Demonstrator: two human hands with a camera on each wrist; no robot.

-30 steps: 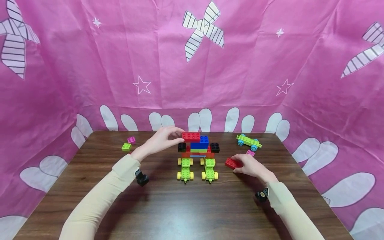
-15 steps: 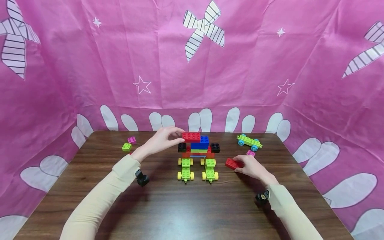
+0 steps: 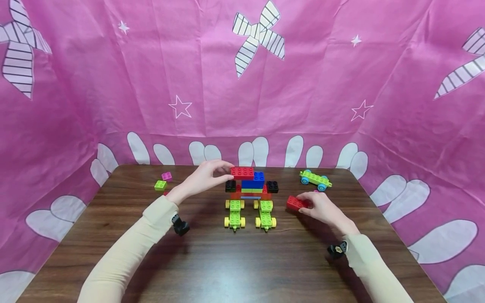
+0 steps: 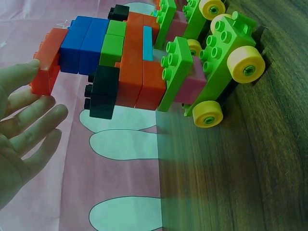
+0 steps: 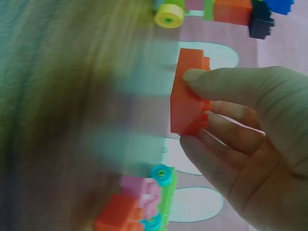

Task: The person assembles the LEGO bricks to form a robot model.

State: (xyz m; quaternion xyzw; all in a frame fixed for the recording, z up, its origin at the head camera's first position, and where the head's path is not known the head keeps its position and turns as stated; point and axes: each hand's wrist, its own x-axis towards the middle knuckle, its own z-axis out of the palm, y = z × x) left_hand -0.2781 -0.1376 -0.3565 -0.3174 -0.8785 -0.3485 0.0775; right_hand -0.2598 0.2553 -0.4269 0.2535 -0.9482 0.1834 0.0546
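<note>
In the head view, a block figure of red, black, blue and green bricks (image 3: 251, 184) stands mid-table on two green wheeled bases (image 3: 235, 214) with yellow wheels. My left hand (image 3: 206, 177) pinches one end of the red brick (image 3: 242, 173) on top of the blue bricks (image 4: 84, 45); in the left wrist view the thumb and a finger touch it while the other fingers extend. To the figure's right, my right hand (image 3: 322, 209) grips a loose red brick (image 3: 297, 203) between thumb and fingers. The right wrist view shows this brick (image 5: 188, 94) raised off the table.
A green car base (image 3: 315, 179) with blue wheels stands at the back right. Near it the right wrist view shows a pink brick (image 5: 131, 186) and another red brick (image 5: 118, 211). At the back left lie a green brick (image 3: 160, 185) and a pink brick (image 3: 166, 176).
My right hand has lifted slightly and shifted right with the red brick, now nearly covering the pink brick behind it. The left hand keeps its place on the top brick.
</note>
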